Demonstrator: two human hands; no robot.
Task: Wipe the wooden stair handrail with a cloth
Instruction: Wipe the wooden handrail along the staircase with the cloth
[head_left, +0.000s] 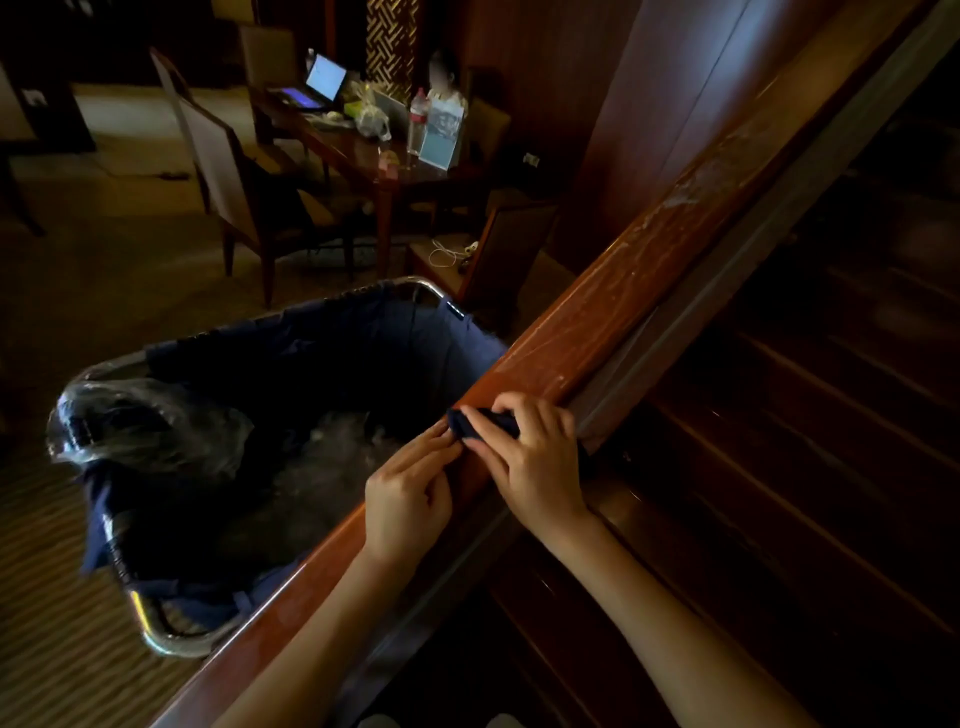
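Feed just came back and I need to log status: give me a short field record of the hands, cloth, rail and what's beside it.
cloth: dark blue, bunched, on top of the handrail
right hand: curled over the cloth, gripping it
left hand: fingertips appear to pinch the cloth's left end
handrail: reddish wood, rising to the right; pale streaks higher up
cart: left of the handrail, dark liner, plastic bag at its left end
background: table with open laptop
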